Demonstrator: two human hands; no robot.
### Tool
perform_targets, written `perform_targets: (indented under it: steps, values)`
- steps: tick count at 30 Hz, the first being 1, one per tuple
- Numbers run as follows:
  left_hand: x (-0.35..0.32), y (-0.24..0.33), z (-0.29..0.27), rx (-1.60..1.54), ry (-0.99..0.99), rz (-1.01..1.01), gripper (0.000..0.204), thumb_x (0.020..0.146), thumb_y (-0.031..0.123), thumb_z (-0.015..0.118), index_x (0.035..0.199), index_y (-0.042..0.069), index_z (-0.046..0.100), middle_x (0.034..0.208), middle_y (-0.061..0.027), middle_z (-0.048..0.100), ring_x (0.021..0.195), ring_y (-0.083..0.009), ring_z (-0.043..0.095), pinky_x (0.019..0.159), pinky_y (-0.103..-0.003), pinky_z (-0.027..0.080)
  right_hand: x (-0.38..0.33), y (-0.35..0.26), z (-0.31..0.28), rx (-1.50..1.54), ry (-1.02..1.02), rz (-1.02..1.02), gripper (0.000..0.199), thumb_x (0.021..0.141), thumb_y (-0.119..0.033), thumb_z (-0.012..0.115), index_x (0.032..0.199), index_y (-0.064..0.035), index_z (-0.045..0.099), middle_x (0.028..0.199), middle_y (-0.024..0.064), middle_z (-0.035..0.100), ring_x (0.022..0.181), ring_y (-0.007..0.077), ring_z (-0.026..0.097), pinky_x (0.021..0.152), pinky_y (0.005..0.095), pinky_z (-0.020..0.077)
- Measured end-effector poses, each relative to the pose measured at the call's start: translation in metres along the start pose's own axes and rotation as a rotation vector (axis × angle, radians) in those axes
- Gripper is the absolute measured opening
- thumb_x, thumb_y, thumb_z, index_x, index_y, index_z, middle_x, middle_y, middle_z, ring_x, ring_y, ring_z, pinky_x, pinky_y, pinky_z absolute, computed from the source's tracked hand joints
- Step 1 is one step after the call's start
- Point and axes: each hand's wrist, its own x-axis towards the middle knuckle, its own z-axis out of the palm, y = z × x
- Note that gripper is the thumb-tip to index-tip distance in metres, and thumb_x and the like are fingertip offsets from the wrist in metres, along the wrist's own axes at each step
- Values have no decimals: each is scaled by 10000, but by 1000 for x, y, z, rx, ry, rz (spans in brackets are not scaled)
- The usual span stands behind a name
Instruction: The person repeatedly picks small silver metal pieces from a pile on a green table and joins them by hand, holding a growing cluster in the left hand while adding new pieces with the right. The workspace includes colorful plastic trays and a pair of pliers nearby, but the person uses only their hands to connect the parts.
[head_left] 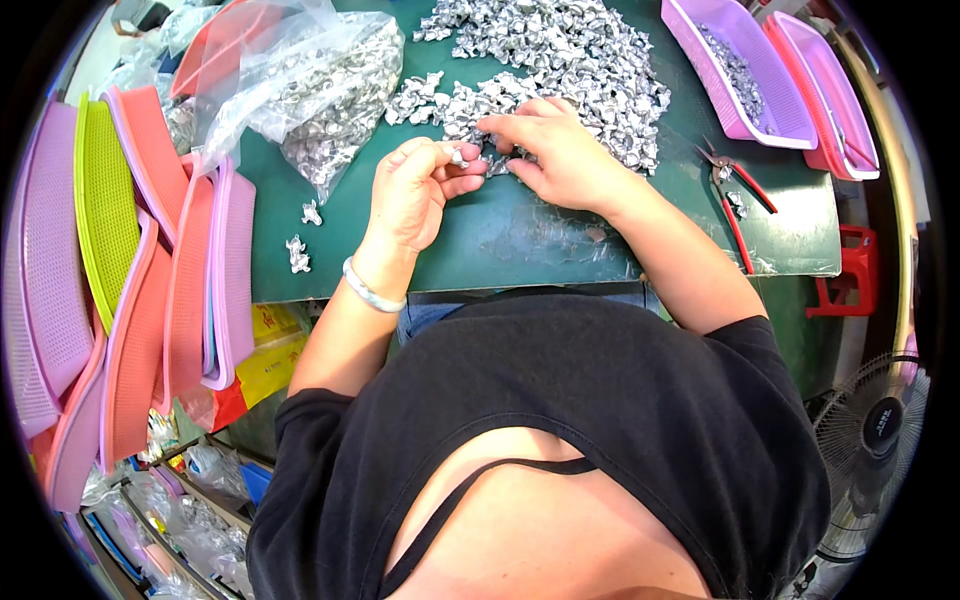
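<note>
My left hand [415, 190] is closed, with a small silver metal casting [458, 158] pinched between thumb and fingertips. Just to its right, my right hand [565, 155] reaches over the near edge of a large pile of silver castings [560, 50]. Its thumb and index finger are apart, and a few loose castings [497, 165] lie by their tips. Whether the right fingertips touch any of these is hard to make out. Off to the left of my left hand, two single castings [298, 254] rest on the green table [500, 235].
A clear plastic bag [340, 95] full of castings stands at the back left. Stacked plastic baskets [110, 230] crowd the left side. Red-handled cutting pliers [735, 200] lie open on the right, below a purple basket [745, 75] holding parts. A fan [880, 430] and red stool [855, 275] stand beyond.
</note>
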Motion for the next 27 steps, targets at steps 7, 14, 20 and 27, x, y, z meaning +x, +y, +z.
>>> perform_targets:
  steps: [7, 14, 20, 27]
  values:
    - [1, -5, -13, -7, 42, -54, 84, 788, 24, 464, 720, 74, 467, 768, -110, 584, 641, -200, 585, 566, -278, 493, 2, 0, 7, -12, -78, 30, 437, 679, -31, 594, 1103, -113, 527, 756, -25, 571, 829, 188, 498, 862, 361, 323]
    - [-1, -6, -6, 136, -9, -100, 145, 802, 47, 499, 942, 39, 536, 772, -64, 573, 631, -136, 557, 555, -225, 457, 4, 1, 0, 234, 21, 33, 412, 711, -65, 607, 1114, -88, 524, 772, -15, 575, 781, 195, 536, 818, 343, 365]
    - [-1, -11, 5, 357, 4, -70, 121, 839, 154, 536, 806, 43, 571, 623, -17, 544, 492, -82, 485, 432, -178, 364, 3, -3, 1, 588, 7, 155, 432, 737, -44, 593, 1157, -59, 495, 802, 36, 582, 794, 222, 535, 807, 341, 393]
    - [1, -6, 1, 93, 104, -159, 152, 836, 152, 489, 741, 37, 519, 625, -52, 511, 500, -111, 447, 429, -212, 339, 4, -4, 4, -12, -26, -26, 501, 687, -51, 623, 1167, -93, 487, 901, 51, 589, 934, 244, 490, 867, 374, 343]
